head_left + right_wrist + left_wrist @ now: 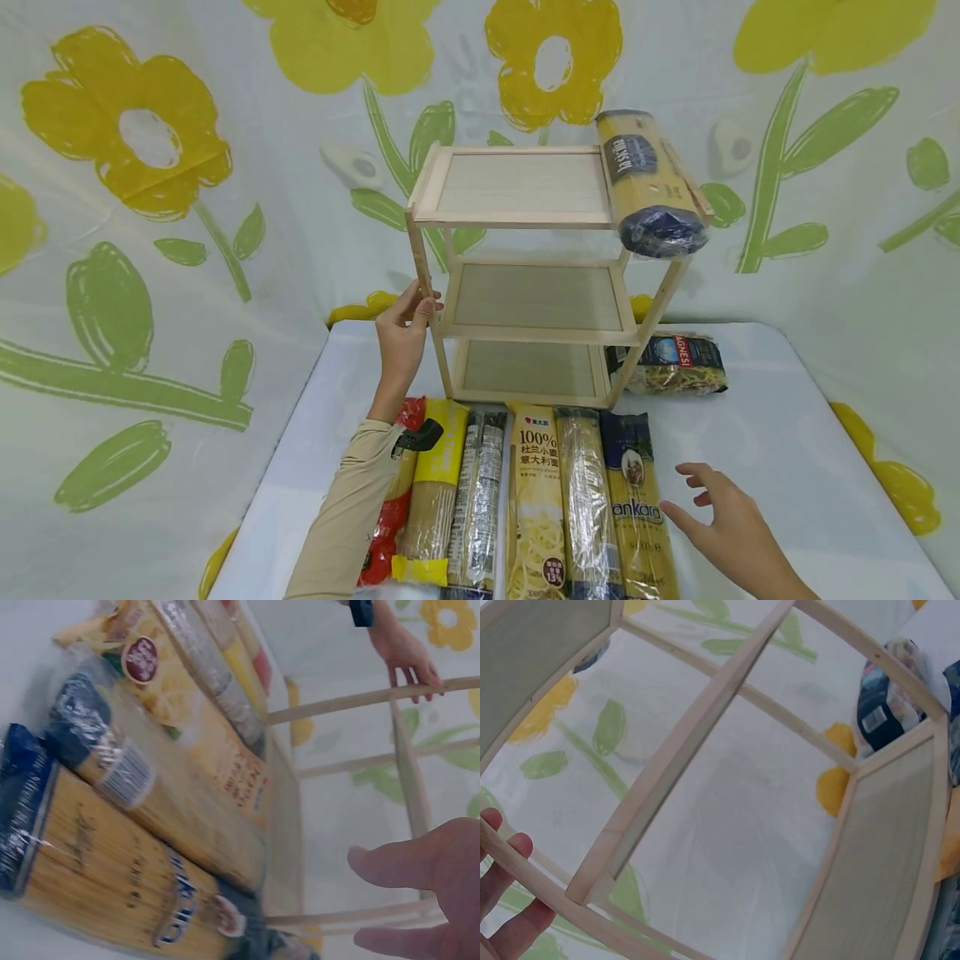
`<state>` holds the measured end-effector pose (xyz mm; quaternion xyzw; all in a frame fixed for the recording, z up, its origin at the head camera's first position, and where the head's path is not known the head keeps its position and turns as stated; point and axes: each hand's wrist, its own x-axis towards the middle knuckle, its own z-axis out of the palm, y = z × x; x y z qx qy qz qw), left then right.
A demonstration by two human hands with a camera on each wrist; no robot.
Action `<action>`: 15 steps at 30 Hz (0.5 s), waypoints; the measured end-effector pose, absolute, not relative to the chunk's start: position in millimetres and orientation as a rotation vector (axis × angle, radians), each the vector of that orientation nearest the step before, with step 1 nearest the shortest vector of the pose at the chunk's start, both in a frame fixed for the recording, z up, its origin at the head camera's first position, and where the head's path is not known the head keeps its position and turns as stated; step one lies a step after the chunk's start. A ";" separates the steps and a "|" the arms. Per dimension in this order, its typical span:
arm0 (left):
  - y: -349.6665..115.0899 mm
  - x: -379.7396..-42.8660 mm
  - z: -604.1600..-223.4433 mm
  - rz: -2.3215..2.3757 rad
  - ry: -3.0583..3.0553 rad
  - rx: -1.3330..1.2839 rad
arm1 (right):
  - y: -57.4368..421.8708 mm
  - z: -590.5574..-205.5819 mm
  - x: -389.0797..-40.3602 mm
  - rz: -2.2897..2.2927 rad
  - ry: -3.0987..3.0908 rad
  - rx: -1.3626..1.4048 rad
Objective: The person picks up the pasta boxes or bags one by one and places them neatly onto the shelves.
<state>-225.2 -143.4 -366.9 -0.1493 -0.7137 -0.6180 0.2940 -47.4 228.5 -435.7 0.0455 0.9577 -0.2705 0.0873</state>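
Wooden rack (525, 185) bears overhanging pasta (651, 179).

Flower-printed backdrop cloth (292, 167), white table (787, 425)

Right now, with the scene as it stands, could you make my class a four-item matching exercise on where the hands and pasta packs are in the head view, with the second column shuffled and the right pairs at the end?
1. Left hand
2. Right hand
3. AGNESI pack
4. ankara pack

A. At the right end of the row of packs
B. Holding nothing, fingers apart
C. Lying on the table, partly behind a leg of the wooden rack
D. Gripping an upright post

Pairs: 1-D, 2-B, 3-C, 4-A
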 end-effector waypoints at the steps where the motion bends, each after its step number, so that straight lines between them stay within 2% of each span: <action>1: -143.4 -225.2 -366.9 -1.643 -1.900 -0.395 | 227.5 -439.4 -47.4 -0.807 2.828 0.155; 15: -143.8 -226.4 -368.9 -1.680 -1.889 -0.402 | 218.8 -508.8 -39.9 -0.812 2.532 0.301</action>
